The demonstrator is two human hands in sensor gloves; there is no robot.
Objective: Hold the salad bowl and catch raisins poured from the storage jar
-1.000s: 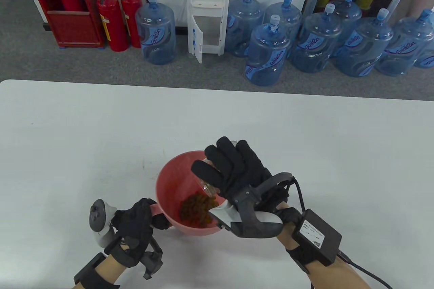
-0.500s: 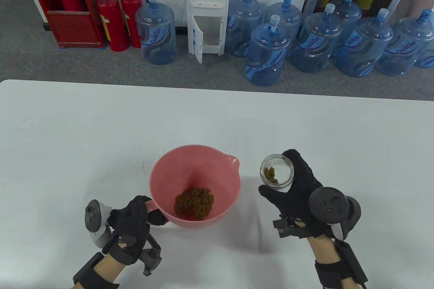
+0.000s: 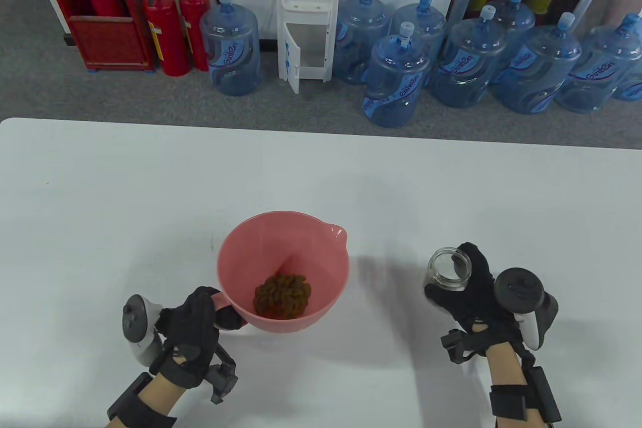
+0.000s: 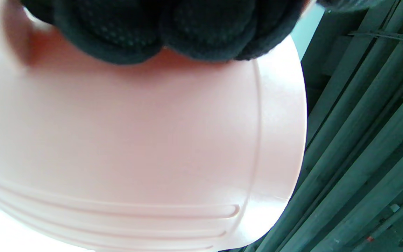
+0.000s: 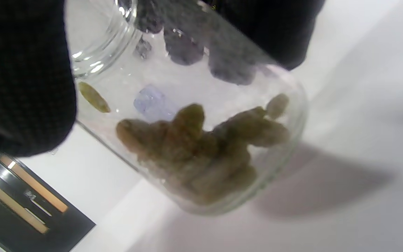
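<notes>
Pink plastic gives the salad bowl (image 3: 283,267) its light, easily tipped look, which is likely why the left hand (image 3: 193,335) grips its short handle at the near-left rim instead of leaving it free on the counter (image 3: 125,207). The left wrist view shows the left fingers (image 4: 173,31) curled tight against the bowl's outer wall, and the bowl seems tilted and partly lifted, so its open mouth faces up and toward the right, where a pour would arrive. A heap of raisins (image 3: 282,295) lies in the bottom of the bowl, just beyond those fingers, so much of the transfer looks done.

Well to the right of the bowl, the right hand (image 3: 474,292) holds the storage jar (image 3: 448,270), a clear glass one with no lid on it. Its right fingers (image 5: 23,80) wrap the glass from both sides, thumb on one wall and the others seen through the opposite wall. The jar stands mouth up or nearly so, apart from the bowl, a posture that keeps its contents in. In the right wrist view a small clump of raisins sits at the jar's bottom, so it is not empty; whether the jar's base touches the counter cannot be told. A further pour would probably call for bringing the jar over the bowl's rim.
</notes>
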